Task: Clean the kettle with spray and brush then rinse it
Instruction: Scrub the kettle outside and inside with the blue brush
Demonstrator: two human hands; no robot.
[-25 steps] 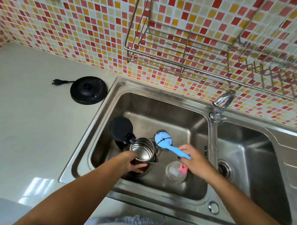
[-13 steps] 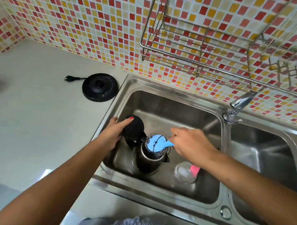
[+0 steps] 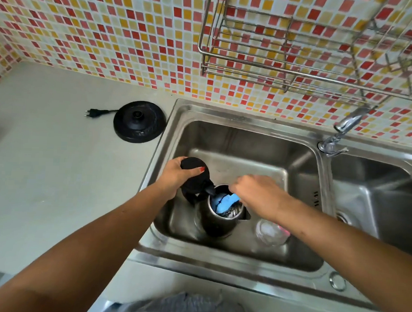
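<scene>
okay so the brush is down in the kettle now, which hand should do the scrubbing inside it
The right hand. It already grips the blue brush, whose head sits inside the open kettle in the sink. The left hand is occupied holding the black lid back, which probably steadies the kettle too.

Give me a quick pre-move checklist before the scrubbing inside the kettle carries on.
1. Kettle upright in the left basin of the sink: ok.
2. Lid held open by the left hand: ok.
3. Brush head inside the kettle mouth, gripped by the right hand: ok.
4. Spray bottle lying beside the kettle, clear of the brush: ok.
5. Tap off, no water running: ok.
6. Spray already applied inside: cannot tell.
</scene>
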